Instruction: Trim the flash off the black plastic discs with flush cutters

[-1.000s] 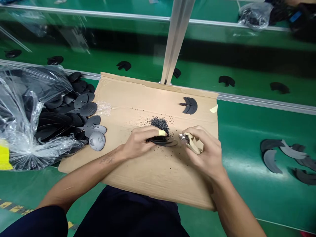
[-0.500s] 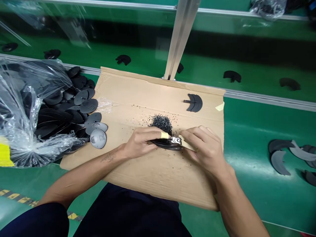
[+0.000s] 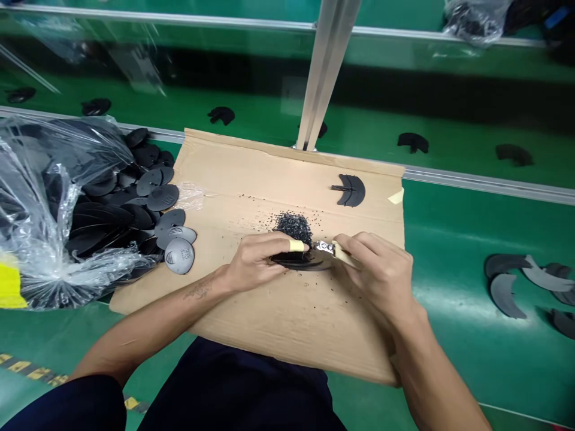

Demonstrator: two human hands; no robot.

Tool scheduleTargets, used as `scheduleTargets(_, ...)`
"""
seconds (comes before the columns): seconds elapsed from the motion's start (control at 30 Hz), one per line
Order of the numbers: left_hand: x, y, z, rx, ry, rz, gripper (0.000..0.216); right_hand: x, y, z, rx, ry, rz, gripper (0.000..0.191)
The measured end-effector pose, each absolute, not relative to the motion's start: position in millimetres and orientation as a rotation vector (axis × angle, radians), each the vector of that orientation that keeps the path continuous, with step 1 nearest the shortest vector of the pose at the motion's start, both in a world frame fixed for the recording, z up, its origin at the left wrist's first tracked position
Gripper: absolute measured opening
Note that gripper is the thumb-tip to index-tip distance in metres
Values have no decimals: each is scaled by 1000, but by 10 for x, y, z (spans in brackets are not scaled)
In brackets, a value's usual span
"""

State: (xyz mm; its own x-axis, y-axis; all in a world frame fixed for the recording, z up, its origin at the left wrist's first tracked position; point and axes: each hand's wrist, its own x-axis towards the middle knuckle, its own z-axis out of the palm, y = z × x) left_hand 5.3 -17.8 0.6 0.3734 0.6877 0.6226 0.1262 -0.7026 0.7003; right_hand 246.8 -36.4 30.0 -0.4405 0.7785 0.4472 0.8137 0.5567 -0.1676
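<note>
My left hand (image 3: 257, 261), with yellow tape round a finger, is closed on dark curved plastic pieces (image 3: 302, 262), held low over the cardboard. How many pieces it holds, I cannot tell. My right hand (image 3: 380, 263) grips small nippers (image 3: 326, 246) with a metal head and pale handles. The tips of the nippers point left, close to my left thumb and just above the pieces. Behind my hands lies a heap of tiny black plastic bits (image 3: 294, 226), with loose bits scattered about it. A black crescent-shaped part (image 3: 351, 190) with a thin stem rests farther back.
Cardboard (image 3: 269, 320) covers the bench under my hands. At left, a clear plastic bag (image 3: 45, 209) spills black oval discs (image 3: 162, 197). Several grey and black crescents (image 3: 507, 294) lie on the green surface at right. Behind stands a metal post (image 3: 324, 78).
The nippers have drawn slightly right and up, away from the plastic pieces, and their head now shows clear of them. My left hand keeps its hold. The view has shifted slightly.
</note>
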Motion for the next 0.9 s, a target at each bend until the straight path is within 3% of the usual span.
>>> scheduleTargets(0.1, 46, -155, -11, 2161, 701, 1242, 22, 2482, -320, 274, -1273, -2400, -85, 15)
scheduleTargets(0.3, 9, -121, -32, 2129, 793, 1112, 15, 2515, -248, 273, -1259, -2387, 302, 23)
scheduleTargets(0.5, 33, -21, -30, 1414, 851, 1070, 48, 2679, -113, 234, -1444, -2434, -14, 38)
scheduleTargets(0.63, -123, 246, -11, 1197, 935, 1076, 76, 2724, -27, 104, -1369, -2468, -155, 38)
scheduleTargets(0.9, -1080, 1390, 620, 1610, 1347, 1212, 73, 2719, -29, 21, -1311, -2407, -41, 38)
